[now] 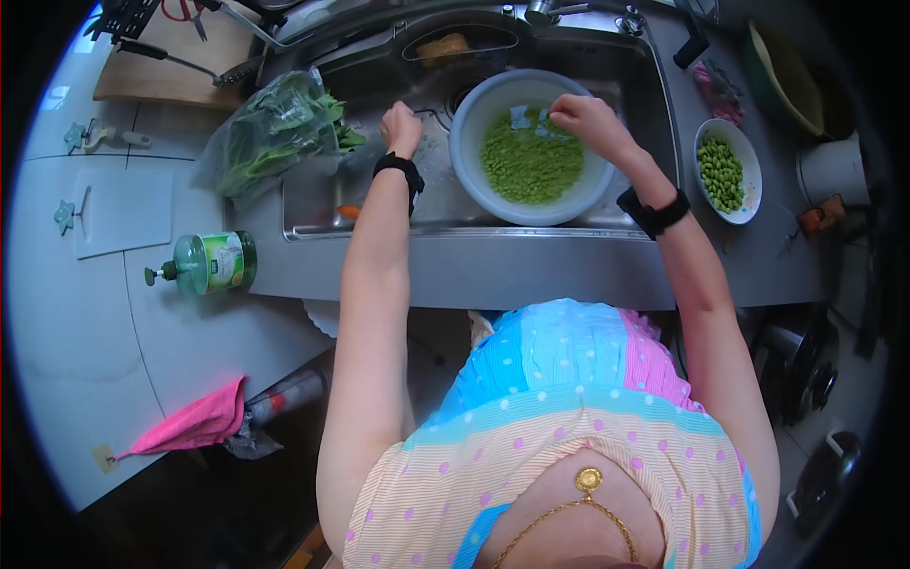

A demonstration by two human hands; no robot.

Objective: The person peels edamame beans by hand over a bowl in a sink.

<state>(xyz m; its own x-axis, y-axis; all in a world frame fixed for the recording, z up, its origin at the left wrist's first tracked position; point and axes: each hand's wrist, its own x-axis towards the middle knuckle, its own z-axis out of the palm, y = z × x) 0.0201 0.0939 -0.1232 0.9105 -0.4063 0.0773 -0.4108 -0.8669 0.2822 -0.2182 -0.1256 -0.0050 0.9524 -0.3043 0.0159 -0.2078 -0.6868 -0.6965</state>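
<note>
A pale blue-grey basin [464, 186] stands in the steel sink, with water and a mass of small green pieces [533, 167] in it, perhaps beans or their skins. Over its upper right part is my right hand [595, 125], fingers pinched together; whatever they hold is too small to make out. To the left of the basin, above the sink floor, my left hand [402, 129] is closed in a loose fist, its contents hidden. On the counter at right, a white bowl [753, 182] holds shelled green beans [720, 176].
A plastic bag of leafy greens [277, 135] lies over the sink's left edge. An orange piece [348, 211] is in the sink. A green pump bottle [224, 262] and white cutting board [123, 211] are at left. The faucet [542, 11] is behind the basin.
</note>
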